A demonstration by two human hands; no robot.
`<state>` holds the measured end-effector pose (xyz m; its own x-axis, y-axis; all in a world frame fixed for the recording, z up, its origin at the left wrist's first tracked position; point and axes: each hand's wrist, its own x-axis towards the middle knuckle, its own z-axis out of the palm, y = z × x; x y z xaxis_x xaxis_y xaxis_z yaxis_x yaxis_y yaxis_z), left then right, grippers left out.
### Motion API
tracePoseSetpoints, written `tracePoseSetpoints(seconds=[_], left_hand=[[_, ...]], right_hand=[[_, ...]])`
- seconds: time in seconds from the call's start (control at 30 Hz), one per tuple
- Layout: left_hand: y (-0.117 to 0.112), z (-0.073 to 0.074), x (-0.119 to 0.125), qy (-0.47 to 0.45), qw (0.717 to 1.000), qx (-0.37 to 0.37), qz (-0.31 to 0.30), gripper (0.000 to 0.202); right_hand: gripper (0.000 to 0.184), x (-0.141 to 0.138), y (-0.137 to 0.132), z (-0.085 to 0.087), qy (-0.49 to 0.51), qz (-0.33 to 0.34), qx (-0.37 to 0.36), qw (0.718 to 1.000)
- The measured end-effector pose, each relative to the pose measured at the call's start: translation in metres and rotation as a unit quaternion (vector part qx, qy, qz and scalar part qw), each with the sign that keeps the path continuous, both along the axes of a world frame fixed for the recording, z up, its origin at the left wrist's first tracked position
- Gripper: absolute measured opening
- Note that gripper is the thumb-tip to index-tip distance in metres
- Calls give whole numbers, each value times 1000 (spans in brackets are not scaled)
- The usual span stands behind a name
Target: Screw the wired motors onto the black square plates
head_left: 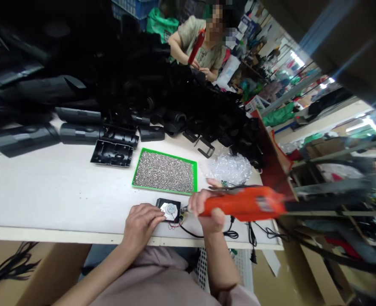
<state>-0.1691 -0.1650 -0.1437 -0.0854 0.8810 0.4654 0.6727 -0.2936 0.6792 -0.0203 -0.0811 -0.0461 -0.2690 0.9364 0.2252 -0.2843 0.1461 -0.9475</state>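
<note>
My left hand (141,223) rests near the table's front edge, fingers curled down onto a small black motor unit (169,209) with a round silver face, holding it steady. My right hand (207,208) is wrapped round an orange electric screwdriver (248,203) that lies nearly level, its tip pointing left at the right side of the motor unit. Thin red and black wires (188,229) trail from the unit over the table's edge.
A green tray (165,172) of small silver screws sits just behind the unit. A black plastic cover (111,154), a heap of black housings (143,85) and bubble wrap (229,168) lie further back. A person (203,46) works across the table with a red tool.
</note>
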Motion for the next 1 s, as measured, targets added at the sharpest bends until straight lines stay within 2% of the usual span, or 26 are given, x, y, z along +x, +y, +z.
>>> tracePoseSetpoints(seconds=[0.07,0.13,0.23,0.37,0.5,0.73,0.8,0.83,0.9,0.97,1.0], left_hand=[[-3,4,0,-26,1000,-8,13,20],[-7,7,1,-39,999,-11,31,21],[-11,12,3,-42,998,-7,38,23],[-13,15,5,-40,999,-1,34,23],[-13,17,3,-17,999,11,32,22],[-16,18,5,12,999,7,30,22],[-16,18,2,30,999,-3,26,15],[-13,18,-1,46,999,-13,23,11],[-1,20,-12,86,995,-39,19,34],[21,22,-28,124,990,-63,29,50],[35,23,-35,141,987,-71,37,47]], right_hand=[[50,-7,-9,15,63,-40,28,997],[51,-16,-17,19,76,-30,23,996],[55,-27,-26,10,63,10,1,998],[53,-31,-28,0,84,36,9,996],[45,-28,-26,0,84,67,28,994],[43,-27,-29,-1,74,79,53,993],[42,-26,-27,2,74,83,44,993],[42,-26,-25,4,70,78,40,994],[46,-24,-18,7,62,49,35,996],[54,-24,-8,7,58,21,27,998],[57,-25,-4,5,58,18,23,998]])
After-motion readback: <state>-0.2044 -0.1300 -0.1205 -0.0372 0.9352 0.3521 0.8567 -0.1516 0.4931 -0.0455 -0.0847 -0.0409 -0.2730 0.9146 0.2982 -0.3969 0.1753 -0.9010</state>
